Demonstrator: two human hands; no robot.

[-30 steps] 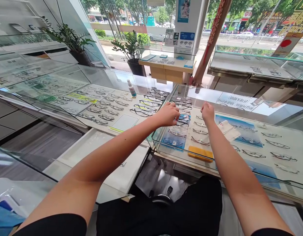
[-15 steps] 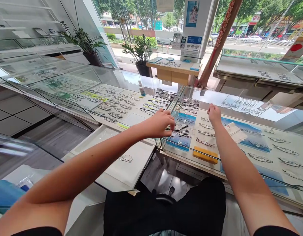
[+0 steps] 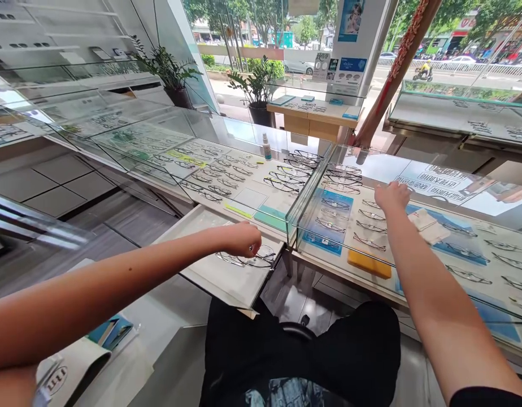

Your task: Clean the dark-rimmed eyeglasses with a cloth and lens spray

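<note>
My left hand point(image 3: 243, 239) is closed on a pair of eyeglasses point(image 3: 267, 259), low over the pulled-out white drawer point(image 3: 229, 287). Round thin rims show below the fingers; the rest is covered by the hand. Beside them in the drawer lies another lens or pair of glasses point(image 3: 229, 258), partly hidden. My right hand point(image 3: 392, 196), fingers curled, is over the glass top of the right display case. Whatever it may hold is hidden. A white folded cloth point(image 3: 428, 225) and several eyeglass frames point(image 3: 371, 227) are near it.
Glass display cases full of eyeglasses stretch left and right, with a glass edge point(image 3: 291, 223) between them. A spray bottle point(image 3: 266, 147) stands on the left case. An orange-yellow box point(image 3: 369, 264) is at the right case's front. Bags and papers point(image 3: 111, 333) are lower left.
My left hand has carried the eyeglasses from over the right case's corner down and left to the drawer. My right hand remains over the right case. The view has shifted slightly.
</note>
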